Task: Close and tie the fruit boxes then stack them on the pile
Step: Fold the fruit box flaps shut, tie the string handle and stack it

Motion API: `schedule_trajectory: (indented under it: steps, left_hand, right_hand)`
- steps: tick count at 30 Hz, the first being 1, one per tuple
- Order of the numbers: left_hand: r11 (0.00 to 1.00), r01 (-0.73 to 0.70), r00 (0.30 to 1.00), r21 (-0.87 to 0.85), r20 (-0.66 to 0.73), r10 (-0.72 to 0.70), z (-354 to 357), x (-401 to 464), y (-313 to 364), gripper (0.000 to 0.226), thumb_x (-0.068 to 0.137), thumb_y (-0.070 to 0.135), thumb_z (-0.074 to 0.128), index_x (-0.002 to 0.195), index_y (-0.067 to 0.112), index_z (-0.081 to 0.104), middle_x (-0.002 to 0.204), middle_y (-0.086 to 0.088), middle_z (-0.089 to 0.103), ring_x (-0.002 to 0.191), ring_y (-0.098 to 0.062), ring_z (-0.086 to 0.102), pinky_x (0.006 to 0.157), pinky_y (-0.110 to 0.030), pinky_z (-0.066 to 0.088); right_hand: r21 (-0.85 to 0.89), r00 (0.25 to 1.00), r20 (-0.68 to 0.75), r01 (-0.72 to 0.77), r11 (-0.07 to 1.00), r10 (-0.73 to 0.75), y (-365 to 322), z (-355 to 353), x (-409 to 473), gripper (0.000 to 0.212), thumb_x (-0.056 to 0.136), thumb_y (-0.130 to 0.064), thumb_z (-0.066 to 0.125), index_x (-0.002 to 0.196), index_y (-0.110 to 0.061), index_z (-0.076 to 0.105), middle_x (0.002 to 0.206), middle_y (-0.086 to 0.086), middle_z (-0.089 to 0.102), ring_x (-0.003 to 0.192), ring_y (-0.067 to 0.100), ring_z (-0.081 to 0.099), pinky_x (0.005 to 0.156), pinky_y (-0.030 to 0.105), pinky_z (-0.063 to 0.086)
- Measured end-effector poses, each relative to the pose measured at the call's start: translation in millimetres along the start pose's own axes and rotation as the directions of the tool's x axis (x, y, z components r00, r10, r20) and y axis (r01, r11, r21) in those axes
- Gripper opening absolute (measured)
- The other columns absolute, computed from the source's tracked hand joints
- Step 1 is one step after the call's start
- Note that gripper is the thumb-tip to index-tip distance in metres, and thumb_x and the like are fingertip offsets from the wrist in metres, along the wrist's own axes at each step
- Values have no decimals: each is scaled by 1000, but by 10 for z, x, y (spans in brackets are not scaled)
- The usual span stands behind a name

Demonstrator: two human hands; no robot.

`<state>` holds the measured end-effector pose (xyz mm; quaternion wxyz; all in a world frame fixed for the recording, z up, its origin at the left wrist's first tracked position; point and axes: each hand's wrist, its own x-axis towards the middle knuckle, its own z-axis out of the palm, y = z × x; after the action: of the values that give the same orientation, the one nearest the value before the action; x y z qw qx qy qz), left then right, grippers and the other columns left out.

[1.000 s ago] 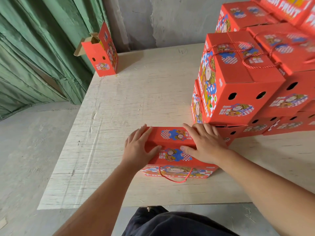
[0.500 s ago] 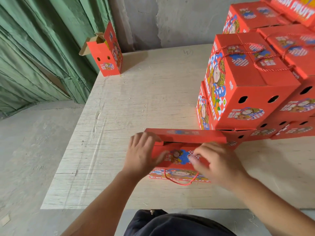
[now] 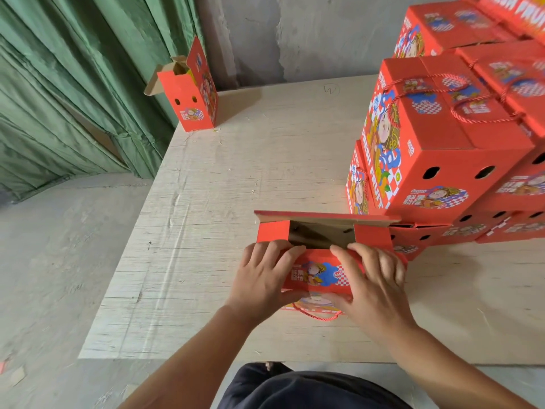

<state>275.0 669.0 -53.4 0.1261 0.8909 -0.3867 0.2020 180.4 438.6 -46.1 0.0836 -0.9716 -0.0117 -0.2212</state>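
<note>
A red fruit box (image 3: 320,274) sits near the front edge of the wooden table (image 3: 236,184), partly unfolded, its brown inside showing under a raised far flap (image 3: 324,216). My left hand (image 3: 262,280) grips the box's near panel at its left end, fingers over the top edge. My right hand (image 3: 373,283) grips the same panel at its right end. A red cord handle (image 3: 320,315) hangs from the box's front. The pile of closed, tied red boxes (image 3: 448,149) stands at the right.
One open red box (image 3: 191,93) stands upright at the table's far left corner, flaps up. A green curtain (image 3: 73,84) hangs at the left, a grey wall behind. The floor (image 3: 53,261) lies left of the table.
The flat box has been pulled open: its far flap rose and the inside now shows. Both hands shifted from pressing its top to gripping the near panel's edge.
</note>
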Motion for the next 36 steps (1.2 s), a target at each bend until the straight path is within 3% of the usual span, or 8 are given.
schedule_trajectory:
  steps: [2, 5, 13, 21, 25, 28, 31, 36]
  left_hand:
    - [1000, -5, 1000, -6, 18, 5, -26, 25, -8, 82, 77, 84, 64, 133, 24, 58, 119, 3, 58, 96, -25, 54, 82, -42, 44]
    - [999, -7, 997, -44, 76, 10, -26, 20, -54, 91, 74, 92, 58, 131, 21, 56, 107, 3, 62, 85, -24, 57, 74, -41, 45]
    - [976, 82, 991, -201, 123, -58, 39, 25, -73, 89, 70, 87, 67, 125, 18, 61, 114, 0, 52, 102, -20, 57, 89, -40, 46]
    - [955, 224, 947, -196, 274, -166, -60, -1, -16, 91, 59, 89, 70, 129, 32, 58, 121, 11, 45, 105, -18, 43, 93, -41, 40]
    - [967, 217, 964, -133, 186, -191, 1, -202, 38, 92, 62, 98, 60, 129, 34, 57, 121, 6, 45, 102, -22, 39, 89, -41, 37]
    - [968, 226, 965, -108, 158, -208, 53, -262, 31, 94, 69, 93, 59, 139, 31, 50, 132, 0, 47, 116, -28, 44, 99, -44, 40]
    - [958, 274, 943, -84, 220, -251, 64, -225, -1, 98, 71, 93, 55, 147, 32, 42, 136, 9, 51, 125, -24, 42, 105, -45, 41]
    - [958, 283, 939, -49, 220, -266, 73, -176, -22, 93, 69, 96, 53, 137, 33, 51, 127, 13, 53, 114, -20, 44, 99, -42, 44]
  right_hand:
    - [24, 1000, 7, -18, 1000, 18, 11, -6, -8, 88, 62, -69, 85, 134, -22, 64, 130, 8, 53, 111, 36, 51, 95, 51, 38]
    - [24, 994, 99, -46, 999, 43, 59, -13, -10, 88, 66, -88, 61, 126, -24, 61, 118, 0, 52, 102, 30, 52, 88, 44, 40]
    - [-58, 978, 210, 5, 998, 7, 182, 82, 97, 93, 73, -99, 35, 121, -24, 63, 103, -2, 49, 91, 28, 49, 80, 45, 42]
    - [78, 977, 214, -26, 997, 8, 197, 17, 16, 95, 71, -97, 48, 134, -27, 57, 114, -6, 54, 102, 24, 53, 88, 40, 46]
    - [58, 994, 106, 8, 998, -15, 133, 64, -141, 96, 75, -95, 50, 138, -23, 58, 125, -3, 56, 110, 28, 53, 92, 43, 43]
    - [1, 989, 143, 21, 1000, -21, 130, 103, -119, 95, 79, -93, 44, 141, -21, 57, 128, 0, 55, 111, 30, 53, 94, 46, 45]
    - [-73, 975, 218, 52, 996, -35, 141, 133, 10, 90, 83, -90, 37, 140, -22, 55, 123, -1, 58, 108, 30, 54, 94, 47, 43]
    - [-94, 969, 246, 54, 994, -29, 148, 157, 71, 88, 79, -91, 38, 134, -24, 55, 113, -3, 58, 99, 29, 53, 88, 46, 42]
